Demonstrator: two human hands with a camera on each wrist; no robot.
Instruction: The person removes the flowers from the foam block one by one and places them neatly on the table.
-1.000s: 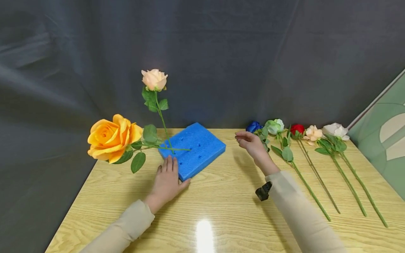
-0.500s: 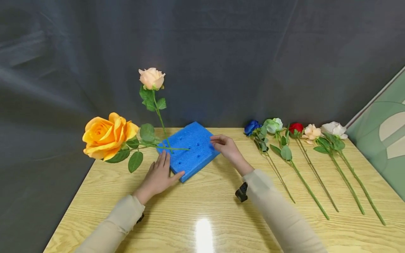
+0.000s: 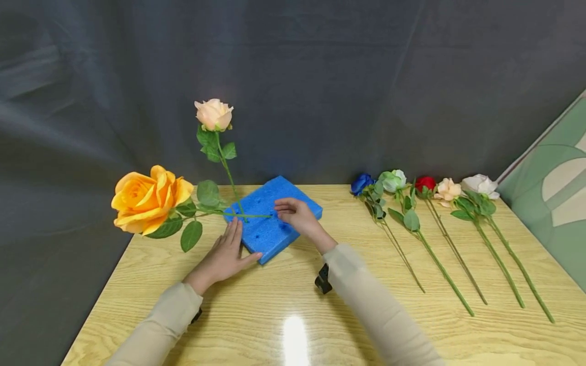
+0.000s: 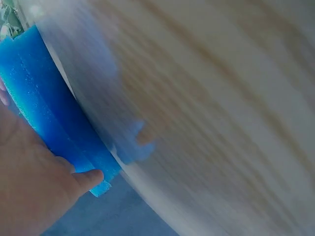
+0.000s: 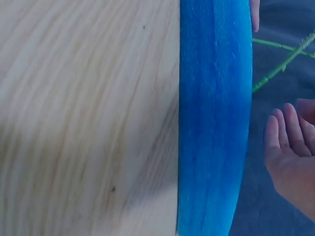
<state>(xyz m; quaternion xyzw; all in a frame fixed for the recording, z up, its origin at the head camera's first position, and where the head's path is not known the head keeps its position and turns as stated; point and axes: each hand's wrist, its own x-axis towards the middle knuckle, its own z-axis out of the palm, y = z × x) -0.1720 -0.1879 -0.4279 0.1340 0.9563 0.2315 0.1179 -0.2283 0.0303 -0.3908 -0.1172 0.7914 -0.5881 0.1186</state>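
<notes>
As the head camera looks down on the wooden table (image 3: 274, 290): the blue foam block (image 3: 266, 206) lies flat between two hands.
Left hand (image 3: 222, 256): straight fingers side by side at the block's left edge, thumb spread away to the near corner.
Right hand (image 3: 297, 217): over the block, fingers loosely bent and close together, thumb near them.
Orange rose (image 3: 148, 201): leaning far left, its stem slanting low across the block towards the right fingertips.
Peach rose (image 3: 213, 115): nearly upright, stem foot at the block beside the left fingertips.
Flower row (image 3: 426, 223): blue, pale green, red, peach and white heads, laid at the right.
Left wrist view: thumb straight along the block's end; fingers mostly hidden.
Right wrist view: relaxed fingers, slightly parted, beyond the block's side; contact with its top I cannot tell. Two green stems (image 5: 281, 69) cross nearby.
</notes>
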